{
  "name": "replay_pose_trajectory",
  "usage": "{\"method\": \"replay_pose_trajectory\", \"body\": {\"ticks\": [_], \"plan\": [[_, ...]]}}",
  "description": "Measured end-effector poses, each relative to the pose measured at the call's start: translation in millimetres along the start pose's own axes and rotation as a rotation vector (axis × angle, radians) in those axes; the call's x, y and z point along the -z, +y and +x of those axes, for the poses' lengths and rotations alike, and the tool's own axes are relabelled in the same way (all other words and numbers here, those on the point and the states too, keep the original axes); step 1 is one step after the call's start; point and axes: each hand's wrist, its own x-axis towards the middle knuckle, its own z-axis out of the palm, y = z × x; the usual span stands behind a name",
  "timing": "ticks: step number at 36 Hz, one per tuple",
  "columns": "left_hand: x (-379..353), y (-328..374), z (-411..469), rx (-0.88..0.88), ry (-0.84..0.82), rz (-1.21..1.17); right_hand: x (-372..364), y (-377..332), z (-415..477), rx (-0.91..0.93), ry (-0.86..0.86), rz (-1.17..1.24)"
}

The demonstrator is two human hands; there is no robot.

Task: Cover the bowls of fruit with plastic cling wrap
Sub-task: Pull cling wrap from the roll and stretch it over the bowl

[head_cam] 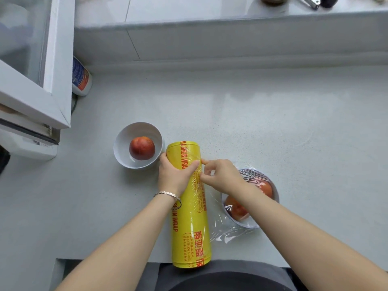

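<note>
Gripping the roll (190, 217) near its far end with your left hand (174, 175), you pinched at its film (199, 177) with your right hand (220, 177), the roll lying lengthwise away from you, the open bowl (123, 139) just left.

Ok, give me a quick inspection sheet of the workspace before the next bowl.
Surface: pale grey counter.
Job's things: cling wrap roll; left bowl uncovered, one red fruit; right bowl already wrapped, two fruits inside.
Clutter: bottle at back left.
Hands: left hand grips the roll; right hand pinches film on it.
Cables: possibly a dark cord below the bottle.
Surroundings: white cabinet at left, ledge behind.
</note>
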Motion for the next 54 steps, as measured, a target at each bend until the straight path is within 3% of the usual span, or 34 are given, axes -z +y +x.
{"method": "replay_pose_trajectory", "body": {"ticks": [5, 11, 16, 24, 32, 38, 49, 54], "plan": [[0.5, 0.7, -0.4, 0.004, -0.007, 0.006, -1.2, 4.9, -1.3, -0.003, 0.04, -0.125], [3.6, -0.1, -0.2, 0.007, -0.022, -0.002, 2.8, 10.4, -6.4, 0.007, 0.073, -0.089], [0.7, 2.0, -0.4, -0.002, -0.01, 0.013, 5.4, 8.8, -15.4, 0.163, 0.026, -0.053], [1.3, 1.9, -0.8, -0.003, -0.015, 0.012, 1.8, 15.3, -20.5, 0.269, 0.012, -0.008], [2.6, 0.9, 0.4, -0.004, -0.016, -0.003, 4.7, 10.8, -34.9, 0.218, -0.062, 0.046], [2.5, -2.2, 1.2, 0.009, -0.025, -0.022, -10.7, 14.5, -24.5, 0.186, -0.089, -0.144], [3.2, -2.0, 1.2, 0.008, -0.024, -0.027, -27.3, 13.2, -21.1, 0.151, 0.059, -0.212], [6.2, -1.7, 0.5, 0.008, -0.033, -0.034, -21.7, 11.5, -19.2, 0.141, 0.051, -0.29]]}}
